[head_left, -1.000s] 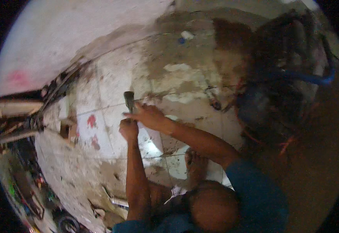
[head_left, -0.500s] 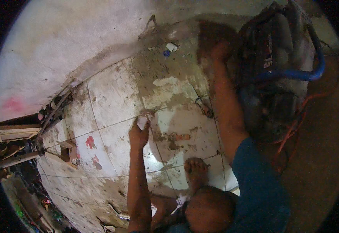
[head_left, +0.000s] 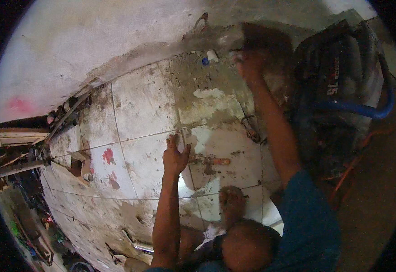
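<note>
My left hand [head_left: 175, 154] is low over the dirty white tiled floor [head_left: 143, 99], thumb and fingers apart. My right hand [head_left: 250, 63] reaches out to the far floor by the wall, beside a white cup-like piece [head_left: 212, 55] and a small blue round object [head_left: 205, 61]; its fingers are blurred and shadowed, and what they hold, if anything, is unclear. Between my hands lie a dark worn tool [head_left: 251, 130] and an orange-handled item [head_left: 219, 161]. My bare foot [head_left: 232, 201] rests on the tiles below them.
A big black machine [head_left: 325, 68] with a blue tubular handle [head_left: 352, 109] stands at right, with an orange cable [head_left: 356, 158] beside it. A stained wall [head_left: 94, 36] runs along the back. Planks, bars and clutter [head_left: 19, 165] crowd the left, near a cardboard piece [head_left: 78, 167].
My hands have parted: the right went from the middle to the far floor. The dark-headed tool they had together no longer shows in them. My left fingers have spread since half a second ago.
</note>
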`<state>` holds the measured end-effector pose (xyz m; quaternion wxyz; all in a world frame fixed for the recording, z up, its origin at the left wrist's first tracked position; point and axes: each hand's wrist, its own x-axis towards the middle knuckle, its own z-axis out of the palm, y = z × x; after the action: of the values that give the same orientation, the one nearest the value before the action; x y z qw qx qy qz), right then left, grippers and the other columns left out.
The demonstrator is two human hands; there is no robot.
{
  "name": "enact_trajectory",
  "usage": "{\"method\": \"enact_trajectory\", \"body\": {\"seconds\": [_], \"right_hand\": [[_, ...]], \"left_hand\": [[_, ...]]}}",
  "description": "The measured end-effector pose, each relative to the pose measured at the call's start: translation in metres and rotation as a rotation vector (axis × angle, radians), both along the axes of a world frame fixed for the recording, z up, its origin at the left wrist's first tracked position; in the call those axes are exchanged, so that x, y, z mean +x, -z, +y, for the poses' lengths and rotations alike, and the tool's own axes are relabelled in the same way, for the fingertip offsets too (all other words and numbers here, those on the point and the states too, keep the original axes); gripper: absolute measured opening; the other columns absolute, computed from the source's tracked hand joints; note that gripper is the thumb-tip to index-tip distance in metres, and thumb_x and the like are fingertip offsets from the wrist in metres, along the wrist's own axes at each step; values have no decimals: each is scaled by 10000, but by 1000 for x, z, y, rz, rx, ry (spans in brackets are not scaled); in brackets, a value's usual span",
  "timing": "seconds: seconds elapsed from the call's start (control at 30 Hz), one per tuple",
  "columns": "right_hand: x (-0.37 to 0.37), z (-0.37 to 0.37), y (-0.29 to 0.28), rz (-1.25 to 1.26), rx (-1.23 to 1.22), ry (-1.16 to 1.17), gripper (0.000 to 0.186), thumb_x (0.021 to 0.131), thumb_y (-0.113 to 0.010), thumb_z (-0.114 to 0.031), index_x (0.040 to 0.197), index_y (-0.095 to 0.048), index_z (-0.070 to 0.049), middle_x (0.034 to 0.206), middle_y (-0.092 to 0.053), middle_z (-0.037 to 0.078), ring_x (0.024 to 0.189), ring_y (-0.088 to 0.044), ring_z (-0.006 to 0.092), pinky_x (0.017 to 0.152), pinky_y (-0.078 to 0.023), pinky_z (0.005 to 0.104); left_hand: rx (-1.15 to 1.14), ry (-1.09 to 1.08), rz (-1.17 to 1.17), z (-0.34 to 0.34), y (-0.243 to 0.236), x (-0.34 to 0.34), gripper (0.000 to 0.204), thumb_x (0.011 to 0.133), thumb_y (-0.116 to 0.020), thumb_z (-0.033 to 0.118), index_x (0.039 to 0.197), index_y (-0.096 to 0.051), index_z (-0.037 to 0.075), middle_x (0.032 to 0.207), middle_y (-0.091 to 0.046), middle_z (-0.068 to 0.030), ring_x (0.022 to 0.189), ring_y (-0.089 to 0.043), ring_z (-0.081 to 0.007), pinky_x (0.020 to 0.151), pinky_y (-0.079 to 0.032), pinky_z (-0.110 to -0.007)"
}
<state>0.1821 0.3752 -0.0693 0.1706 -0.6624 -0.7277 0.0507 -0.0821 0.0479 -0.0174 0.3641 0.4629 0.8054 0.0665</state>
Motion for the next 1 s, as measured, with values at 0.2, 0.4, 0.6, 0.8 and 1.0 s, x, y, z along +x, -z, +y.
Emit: {"method": "enact_trajectory", "body": {"seconds": [0.2,0.4,0.6,0.8,1.0], "right_hand": [[40,19,13,146,11,63,287,855,-695,-315,1100,-772,-185,1187,-695,168,1191,-576,394,1094,-409,481],[-58,-19,-5,183,47,-178,240,840,-720,-290,1038,-773,-164,1091,-731,162,1028,-662,381,933,-514,455],[-55,-24,-35,314,-86,8,234,836,-743,-311,1003,-778,-150,1055,-740,168,975,-694,368,883,-541,451],[-98,-48,-30,118,-85,-376,238,874,-718,-308,1043,-771,-150,1000,-744,155,932,-698,347,865,-545,447],[7,-25,-11,277,36,-185,289,875,-687,-244,1096,-739,-66,1037,-740,159,950,-695,330,897,-536,412]], "left_hand": [[72,-5,-194,0,4,12,777,877,-734,296,1520,-371,50,1573,-323,-327,1406,-408,-482,1104,-442,-502],[118,12,-166,-9,19,-2,805,878,-725,274,1533,-333,18,1565,-293,-369,1426,-346,-524,1126,-412,-517],[29,6,-170,-10,8,-2,830,885,-713,264,1540,-295,-28,1586,-271,-351,1489,-240,-503,1173,-351,-520],[71,47,-171,-10,22,4,881,879,-723,249,1561,-240,-29,1612,-208,-346,1509,-176,-501,1197,-326,-502],[-4,37,-243,-8,8,10,913,857,-732,211,1564,-213,-42,1631,-144,-343,1523,-115,-504,1222,-288,-490]]}}
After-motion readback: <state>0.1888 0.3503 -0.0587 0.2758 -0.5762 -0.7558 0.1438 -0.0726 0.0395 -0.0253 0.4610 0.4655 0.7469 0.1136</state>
